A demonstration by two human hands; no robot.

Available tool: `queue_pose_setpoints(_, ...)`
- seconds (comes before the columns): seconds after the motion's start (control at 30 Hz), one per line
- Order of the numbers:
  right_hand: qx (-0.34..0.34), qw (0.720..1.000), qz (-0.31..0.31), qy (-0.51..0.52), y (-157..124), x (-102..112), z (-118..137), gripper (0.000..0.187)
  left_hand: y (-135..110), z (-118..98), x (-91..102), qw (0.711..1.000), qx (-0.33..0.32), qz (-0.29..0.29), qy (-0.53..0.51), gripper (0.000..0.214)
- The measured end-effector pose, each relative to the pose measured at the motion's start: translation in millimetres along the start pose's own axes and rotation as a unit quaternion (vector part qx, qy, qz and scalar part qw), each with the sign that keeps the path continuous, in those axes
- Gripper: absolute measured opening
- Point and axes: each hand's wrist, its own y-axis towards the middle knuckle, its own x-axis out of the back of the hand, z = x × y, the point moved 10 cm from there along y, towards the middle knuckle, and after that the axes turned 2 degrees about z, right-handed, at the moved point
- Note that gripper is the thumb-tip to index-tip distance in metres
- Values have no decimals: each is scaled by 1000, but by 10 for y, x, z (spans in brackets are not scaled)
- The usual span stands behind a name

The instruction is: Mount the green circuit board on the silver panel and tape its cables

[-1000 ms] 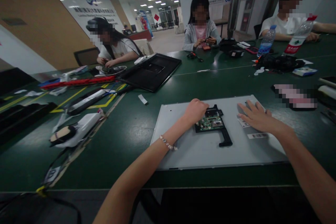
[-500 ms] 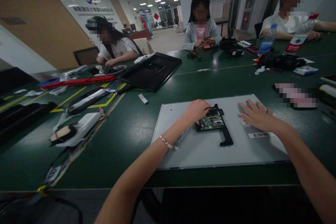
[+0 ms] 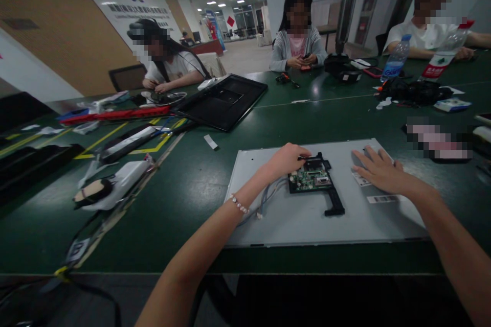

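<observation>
A flat grey display panel (image 3: 268, 227) lies on the table before me. On it sits a black plastic bracket (image 3: 335, 207) with a green circuit board (image 3: 312, 178) set in it. My left hand (image 3: 288, 158) is closed at the upper left of the bracket, fingers curled over its edge; the fingertips are partly hidden. A grey cable (image 3: 264, 195) runs from the board's left side under my left wrist. On the panel's right part my right hand (image 3: 378, 168) lies flat with fingers spread, partly covering a white label (image 3: 361, 179). Below it is a barcode sticker (image 3: 382, 199).
A black monitor cover (image 3: 224, 102) lies beyond the panel to the left. A white tool with a strapped pad (image 3: 115, 184) rests on the left. A phone (image 3: 437, 142) and bottles (image 3: 396, 59) stand to the right. Three people sit across the table (image 3: 184, 173).
My left hand has shifted slightly at the bracket's edge, and more of the cable shows beside the wrist. My right hand stays flat on the panel. The view has moved a little.
</observation>
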Motion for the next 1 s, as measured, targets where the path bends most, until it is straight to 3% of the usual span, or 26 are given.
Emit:
queue_pose_setpoints(0.17,0,1000,1,-7,-9,12,1,70,-16,0,86,999,-12,2,-35,38)
queue_pose_setpoints(0.3,-4,1000,-4,3,-40,74,30,72,-63,215,445,998,9,-21,-61,39)
queue_pose_setpoints(0.43,-26,999,-21,30,-74,191,51,74,-311,945,892,990,133,-18,40,39)
queue_pose_setpoints(0.57,-19,998,-51,23,-76,284,82,72,-906,1968,1283,936,314,-25,161,41)
queue_pose_setpoints(0.67,-8,998,-68,14,-58,300,90,71,-1424,2581,1426,889,414,-42,191,53)
queue_pose_setpoints(0.73,1,997,-73,9,-40,289,100,70,-1683,2852,1421,871,452,-39,189,53)
queue_pose_setpoints(0.87,19,998,-61,5,-2,234,124,70,-1876,3053,1334,867,467,-33,172,39)
queue_pose_setpoints(1.0,29,998,-50,9,28,185,125,71,-1840,2963,1274,866,470,-59,158,26)
